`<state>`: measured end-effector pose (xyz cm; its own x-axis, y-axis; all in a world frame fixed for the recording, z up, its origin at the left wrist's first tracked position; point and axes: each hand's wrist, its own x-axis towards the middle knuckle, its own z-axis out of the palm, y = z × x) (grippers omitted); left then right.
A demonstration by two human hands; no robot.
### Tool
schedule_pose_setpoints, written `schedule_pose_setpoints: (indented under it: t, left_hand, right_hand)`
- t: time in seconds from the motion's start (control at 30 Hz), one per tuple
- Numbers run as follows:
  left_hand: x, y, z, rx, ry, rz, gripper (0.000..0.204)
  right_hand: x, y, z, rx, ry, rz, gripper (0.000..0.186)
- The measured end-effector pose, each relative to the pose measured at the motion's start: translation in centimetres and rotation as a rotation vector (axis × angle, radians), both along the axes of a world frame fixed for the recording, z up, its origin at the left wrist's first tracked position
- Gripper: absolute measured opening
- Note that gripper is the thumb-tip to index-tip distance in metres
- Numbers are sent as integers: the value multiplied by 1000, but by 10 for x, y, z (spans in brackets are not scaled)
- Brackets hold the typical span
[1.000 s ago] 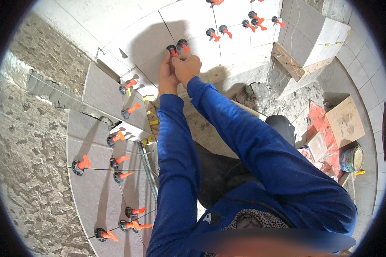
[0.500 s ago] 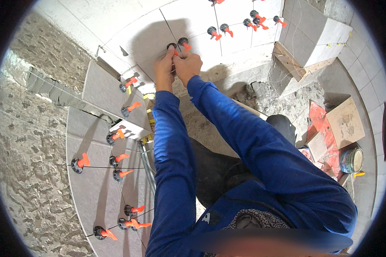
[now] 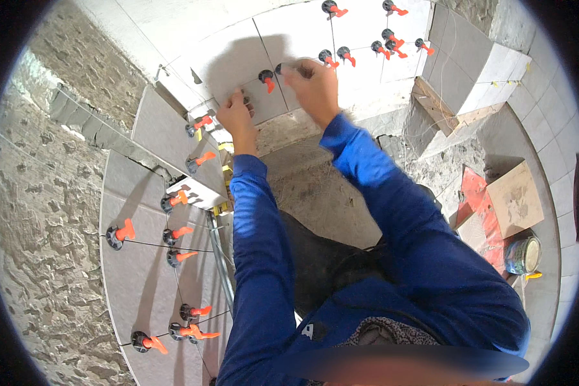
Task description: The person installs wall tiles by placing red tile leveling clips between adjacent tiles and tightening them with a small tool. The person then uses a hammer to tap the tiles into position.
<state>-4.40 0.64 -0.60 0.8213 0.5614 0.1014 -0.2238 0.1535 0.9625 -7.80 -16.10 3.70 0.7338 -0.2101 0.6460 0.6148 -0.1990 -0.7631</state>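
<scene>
Pale rectangular tiles (image 3: 228, 61) spread behind the bent-fingered right hand (image 3: 320, 92) and the half-curled left hand (image 3: 238, 123), and whether either grips anything I cannot tell, with a red-handled tile-levelling clip (image 3: 266, 78) on the tiles between them and a dark clip base (image 3: 279, 68) at the right hand's edge.

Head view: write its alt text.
The right hand is at a black clip on pale tiles; the left hand is near an orange-handled clip. More orange-handled clips dot grey tiles at left; a can is at right.
</scene>
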Motion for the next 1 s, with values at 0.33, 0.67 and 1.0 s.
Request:
schedule_pose_setpoints:
  t: [0.33, 0.67, 1.0]
  left_hand:
    - [14, 5, 9, 313, -400, 465, 31]
    - [-5, 25, 71, 562, -232, 358, 12]
    - [-25, 40, 98, 547, -126, 140, 14]
  right_hand:
    - [82, -17, 112, -763, -294, -26, 23]
    - [69, -8, 101, -518, -427, -101, 20]
    - [19, -24, 15, -427, -143, -6, 25]
